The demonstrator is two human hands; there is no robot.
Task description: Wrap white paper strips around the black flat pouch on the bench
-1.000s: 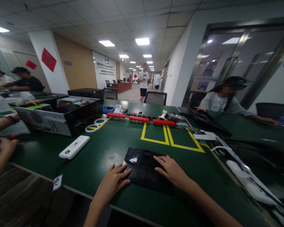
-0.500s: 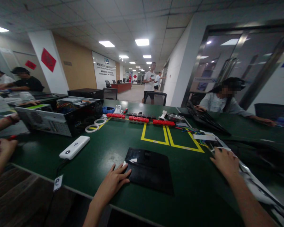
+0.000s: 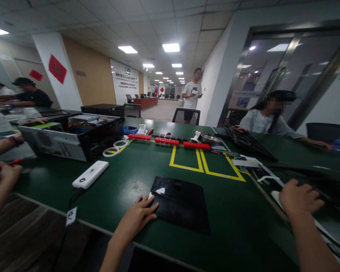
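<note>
A flat, glossy black panel [image 3: 181, 206] with a small raised square near its top lies on the green table in front of me. My left hand [image 3: 136, 217] rests palm down with fingers stretched, its fingertips touching the panel's left edge near a small white patch. My right hand [image 3: 300, 198] is off to the right, fingers loosely apart, above white strips and dark cables. Beside it lies a white strip [image 3: 268, 178]; coloured wires [image 3: 245, 168] run just beyond. Whether the right fingers touch anything beneath them is hidden.
At left stands an opened computer case [image 3: 70, 139], near a white power bank [image 3: 91, 174] with a cable. Two white rings [image 3: 111, 152] and red strips [image 3: 167, 141] lie farther back. A co-worker's hand [image 3: 10, 173] holds a red-handled tool at left; another person [image 3: 266, 117] sits at right.
My right hand has moved right, away from the wires and white strip. My left hand stays at the panel's edge. The standing person in the background has shifted right.
</note>
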